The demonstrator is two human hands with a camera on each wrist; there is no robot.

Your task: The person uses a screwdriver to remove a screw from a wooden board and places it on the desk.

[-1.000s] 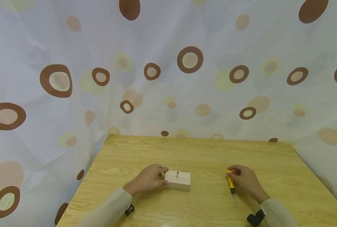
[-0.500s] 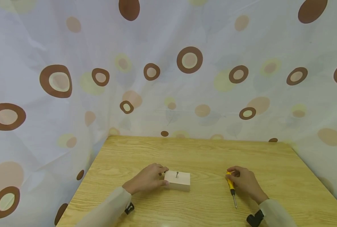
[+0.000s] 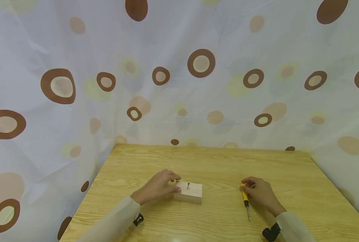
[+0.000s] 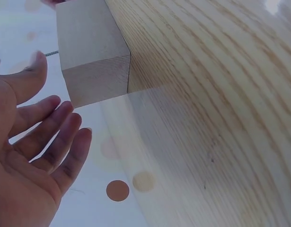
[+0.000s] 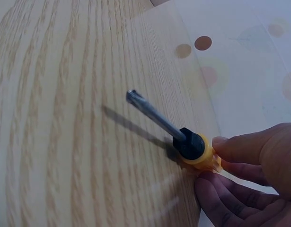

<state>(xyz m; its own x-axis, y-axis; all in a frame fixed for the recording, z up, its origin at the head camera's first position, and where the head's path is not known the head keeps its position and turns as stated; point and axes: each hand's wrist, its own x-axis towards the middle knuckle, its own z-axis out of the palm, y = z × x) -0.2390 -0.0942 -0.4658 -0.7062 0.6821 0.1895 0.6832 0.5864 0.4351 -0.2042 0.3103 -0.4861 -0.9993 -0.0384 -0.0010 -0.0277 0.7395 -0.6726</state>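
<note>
A pale wooden block lies on the table, with a screw standing up from its top. At the block's left end is my left hand, fingers loosely bent. The left wrist view shows thumb and fingers of that hand apart from the block, or nearly so. My right hand pinches a yellow-handled screwdriver between thumb and fingers, its metal shaft slanting towards the front of the table. Seen from the right wrist, the screwdriver's black collar and shaft tip are in plain sight.
The wood-grain table spreads under both hands. Behind it and at both sides hangs a white sheet with brown, peach and yellow dots. A black wrist camera sits at the right cuff, another at the left.
My left hand has loosened from the block and risen slightly, its thumb now higher by the top edge. The right hand holds the screwdriver almost as before; block and screw stay put.
</note>
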